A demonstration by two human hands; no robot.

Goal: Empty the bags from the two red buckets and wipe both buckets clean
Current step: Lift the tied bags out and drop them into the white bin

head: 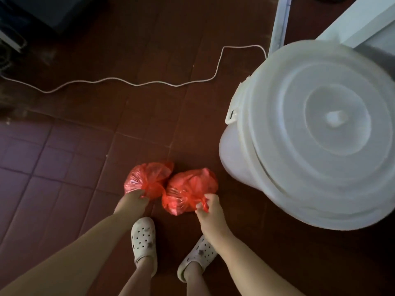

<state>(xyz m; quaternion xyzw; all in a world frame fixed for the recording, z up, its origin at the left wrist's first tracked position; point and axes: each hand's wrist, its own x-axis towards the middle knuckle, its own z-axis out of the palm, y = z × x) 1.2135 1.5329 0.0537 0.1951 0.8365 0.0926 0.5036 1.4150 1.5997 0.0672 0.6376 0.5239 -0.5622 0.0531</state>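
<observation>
Two red plastic bags are present, both tied at the neck and positioned low over the dark red tiled floor [64, 178], directly ahead of the person's feet. The left bag [147, 178] lies slightly farther away than the right bag [188, 191], and the two touch along their adjoining sides. The left hand [134, 199] has its fingers closed around the knotted neck of the left bag; the right hand [208, 207] pinches the knot of the right bag between curled fingers and thumb. The hands are held apart, each clamped on its own bag. Whether the bags rest on the floor or hang just clear of it cannot be determined. Two white perforated clogs are worn: the left clog [143, 240] and the right clog [197, 256], both near the viewer, just behind the bags. One large white bucket [241, 159] stands at the right, just beside the right bag, closed by one white ribbed lid [333, 129] with a central knob. One white cable [149, 83] runs in loose bends across the far floor from the left edge to behind the bucket. One white furniture frame [280, 22] stands at the far right. One dark object [36, 11], indistinct, occupies the far left corner.
</observation>
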